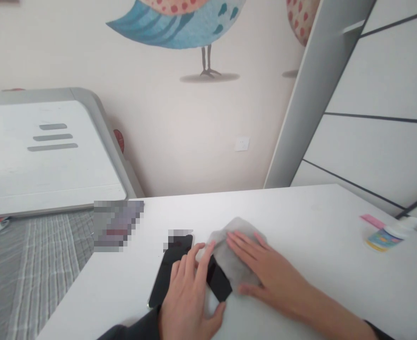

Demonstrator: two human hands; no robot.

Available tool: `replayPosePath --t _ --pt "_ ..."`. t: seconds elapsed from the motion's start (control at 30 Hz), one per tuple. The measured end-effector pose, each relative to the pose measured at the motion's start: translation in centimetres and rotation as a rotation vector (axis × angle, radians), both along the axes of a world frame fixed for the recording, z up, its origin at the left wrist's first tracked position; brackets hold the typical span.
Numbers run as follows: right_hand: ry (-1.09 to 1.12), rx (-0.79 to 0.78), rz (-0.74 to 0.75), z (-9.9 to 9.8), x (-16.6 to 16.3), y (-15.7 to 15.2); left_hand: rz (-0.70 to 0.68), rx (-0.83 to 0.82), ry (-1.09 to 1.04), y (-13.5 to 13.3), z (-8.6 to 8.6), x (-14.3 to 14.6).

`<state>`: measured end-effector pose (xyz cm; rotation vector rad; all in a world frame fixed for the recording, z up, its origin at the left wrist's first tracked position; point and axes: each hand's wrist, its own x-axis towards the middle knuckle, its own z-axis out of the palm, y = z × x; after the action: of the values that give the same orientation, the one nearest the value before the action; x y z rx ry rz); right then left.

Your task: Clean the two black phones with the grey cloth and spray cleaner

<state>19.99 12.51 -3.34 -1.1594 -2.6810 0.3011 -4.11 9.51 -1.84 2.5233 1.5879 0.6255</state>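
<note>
A grey cloth lies crumpled on the white table, partly over a small flat black rectangular thing. My right hand rests flat on the cloth, its fingers stretched out and pressing down. My left hand brackets the black thing, with the index finger at its upper left and the thumb at its lower corner. How much of it lies beneath the cloth is hidden. A dark smartphone lies just left of my left hand, which covers part of its right edge.
A white bottle with a colourful label stands on the table at the right, near a pink strip. A blurred-out item sits at the left edge. Beyond are a bed with a white headboard and a panelled cabinet.
</note>
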Motion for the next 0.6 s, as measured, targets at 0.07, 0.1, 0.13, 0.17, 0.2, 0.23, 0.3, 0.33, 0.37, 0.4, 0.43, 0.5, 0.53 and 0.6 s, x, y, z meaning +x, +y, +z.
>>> replayPosePath --t 0.07,0.1,0.13,0.17,0.2,0.23,0.3,0.33,0.37,0.4,0.43,0.5,0.53,0.6 --pt "0.022 -0.01 -0.045 0.2 0.5 0.0 0.012 0.006 0.013 -0.1 0.1 0.0" --pt "0.04 0.0 -0.018 0.2 0.7 -0.2 0.016 0.013 0.024 -0.1 0.0 0.0" --pt "0.057 0.017 0.023 0.1 0.7 -0.4 0.021 0.025 0.038 -0.1 -0.1 0.0" --pt "0.067 0.039 0.056 0.0 0.6 -0.6 0.031 0.045 0.053 -0.1 -0.3 0.0" --pt "0.069 0.065 0.074 -0.2 0.5 -0.9 0.052 0.076 0.064 -0.1 -0.5 0.0" --pt "0.069 0.094 0.079 -0.3 0.4 -1.0 0.081 0.116 0.073 0.0 -0.7 0.1" --pt "0.067 0.149 0.077 -0.6 0.2 -1.2 0.135 0.203 0.083 0.0 -1.0 0.1" --pt "0.066 0.171 0.077 -0.6 0.1 -1.2 0.155 0.242 0.086 0.0 -1.1 0.2" --pt "0.067 0.19 0.076 -0.7 0.1 -1.2 0.167 0.276 0.09 0.1 -1.1 0.3" --pt "0.068 0.204 0.074 -0.8 0.0 -1.2 0.17 0.303 0.093 0.1 -1.1 0.3" --pt "0.065 0.212 0.07 -0.8 0.0 -1.2 0.171 0.322 0.089 0.1 -1.1 0.4" --pt "0.054 0.206 0.066 -0.9 0.0 -1.2 0.181 0.337 0.055 0.1 -1.1 0.5" --pt "0.047 0.195 0.064 -0.9 -0.1 -1.2 0.181 0.331 0.035 0.1 -1.1 0.6" --pt "0.03 0.156 0.034 -0.9 -0.1 -1.0 0.176 0.302 0.001 0.2 -1.0 0.8"
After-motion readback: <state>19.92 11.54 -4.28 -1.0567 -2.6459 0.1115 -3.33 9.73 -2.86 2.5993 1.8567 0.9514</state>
